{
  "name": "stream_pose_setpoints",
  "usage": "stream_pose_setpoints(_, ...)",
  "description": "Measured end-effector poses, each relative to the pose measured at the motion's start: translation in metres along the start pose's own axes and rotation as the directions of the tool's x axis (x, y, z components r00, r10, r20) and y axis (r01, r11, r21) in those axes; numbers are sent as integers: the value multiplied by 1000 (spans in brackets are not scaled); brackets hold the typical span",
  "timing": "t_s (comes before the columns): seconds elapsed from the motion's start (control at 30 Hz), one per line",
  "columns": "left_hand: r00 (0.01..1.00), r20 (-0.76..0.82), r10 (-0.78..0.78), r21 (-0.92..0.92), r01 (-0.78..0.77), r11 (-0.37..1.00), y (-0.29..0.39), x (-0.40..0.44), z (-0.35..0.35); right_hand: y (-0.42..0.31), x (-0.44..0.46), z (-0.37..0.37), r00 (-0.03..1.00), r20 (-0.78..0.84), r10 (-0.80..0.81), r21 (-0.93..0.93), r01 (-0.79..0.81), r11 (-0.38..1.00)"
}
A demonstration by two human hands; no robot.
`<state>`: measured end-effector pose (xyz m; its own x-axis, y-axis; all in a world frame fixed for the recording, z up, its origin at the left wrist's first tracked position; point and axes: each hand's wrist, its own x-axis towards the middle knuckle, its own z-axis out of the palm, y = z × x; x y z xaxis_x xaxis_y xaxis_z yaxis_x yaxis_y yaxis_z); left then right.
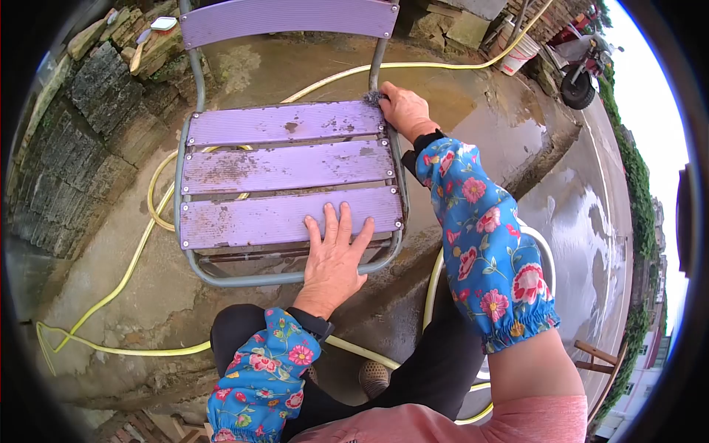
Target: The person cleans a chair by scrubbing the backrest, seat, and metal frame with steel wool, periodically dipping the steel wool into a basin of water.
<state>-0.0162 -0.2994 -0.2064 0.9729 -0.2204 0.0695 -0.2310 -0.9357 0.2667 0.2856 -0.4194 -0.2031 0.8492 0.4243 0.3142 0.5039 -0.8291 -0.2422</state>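
Observation:
A chair with purple slats (288,166) and a grey metal frame (244,280) stands in front of me, its paint worn and stained with dirt. My left hand (332,255) lies with fingers spread on the front seat slat. At the far right corner of the seat, my right hand (406,111) is closed on a grey scouring pad (374,98), which touches the frame where the backrest post meets the seat. Part of the pad is hidden under the fingers. The purple backrest (288,18) rises beyond the seat.
A yellow hose (133,266) winds over the wet concrete around the chair. On the stone wall (103,88) at left lie a brush (137,55) and a white-topped item (163,23). A white bucket (517,55) and a motor vehicle (580,81) stand at the back right.

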Motion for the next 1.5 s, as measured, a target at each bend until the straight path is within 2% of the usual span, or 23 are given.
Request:
stream_pose_setpoints(0.03,1000,5,-5,14,5,1000,-2,1,-1,-5,12,-4,994,60,97,-32,-95,995)
stream_pose_setpoints(0.1,1000,-22,7,-11,-7,1000,1,-1,-3,-7,5,-10,995,77,68,4,-69,998)
stream_pose_setpoints(0.17,1000,-17,16,-9,-16,1000,2,-2,-4,-3,-35,-22,984,159,-76,139,54,989)
stream_pose_setpoints(0.23,1000,-7,5,-1,-5,1000,2,1,-5,-6,-93,-39,952,240,-188,166,151,974)
stream_pose_setpoints(0.3,1000,9,8,-7,-8,1000,4,-1,-5,-19,-135,-64,920,346,-184,177,128,976)
stream_pose_setpoints(0.33,1000,7,2,-8,-2,1000,2,2,-5,-18,-129,-60,922,341,-185,180,129,975)
stream_pose_setpoints(0.4,1000,9,-1,2,1,1000,3,3,-4,-9,-111,-44,961,194,-198,165,167,972)
stream_pose_setpoints(0.47,1000,20,7,16,-8,1000,2,2,-1,-5,-55,-24,984,80,-162,100,154,983)
stream_pose_setpoints(0.57,1000,0,17,11,-17,1000,7,0,1,-4,-29,-19,994,81,-72,53,68,996)
stream_pose_setpoints(0.63,1000,-2,1,58,-1,998,5,1,2,-12,-40,-19,999,12,-35,96,33,995)
stream_pose_setpoints(0.67,1000,-12,6,57,-5,998,5,0,2,-12,-52,-21,996,89,24,124,-35,992)
stream_pose_setpoints(0.73,1000,-10,14,64,-14,998,6,0,2,-14,-95,-35,982,189,-8,178,-26,984)
stream_pose_setpoints(0.8,1000,-8,12,56,-11,998,8,-1,1,-19,-151,-54,969,232,-78,284,9,959)
stream_pose_setpoints(0.87,1000,0,-2,64,2,998,8,0,1,-24,-192,-66,962,256,-92,240,29,970)
stream_pose_setpoints(0.93,1000,2,-2,67,2,998,8,-2,0,-26,-195,-60,965,245,-96,234,38,971)
stream_pose_setpoints(1.07,1000,0,-6,81,6,997,9,-1,4,-24,-129,-28,999,-40,7,177,0,984)
stream_pose_setpoints(1.1,1000,4,-1,89,0,996,8,-1,3,-26,-129,-28,999,-46,15,183,-6,983)
stream_pose_setpoints(1.17,1000,9,-10,74,9,997,9,-2,2,-28,-137,-31,992,-26,126,220,-117,968)
stream_pose_setpoints(1.3,999,33,-4,71,2,997,10,-4,3,-49,-221,-41,970,-8,244,384,-222,896)
stream_pose_setpoints(1.37,999,30,-25,88,22,996,12,-2,2,-59,-256,-24,903,-206,377,551,-211,807)
stream_pose_setpoints(1.43,999,34,-20,95,17,995,14,1,2,-73,-272,7,732,-245,636,720,-302,625)
stream_pose_setpoints(1.47,998,53,-35,100,30,995,13,-1,3,-80,-277,22,643,-170,747,846,-294,445)
stream_pose_setpoints(1.5,998,64,-16,120,8,993,12,-3,4,-88,-279,27,622,-170,764,856,-291,427)
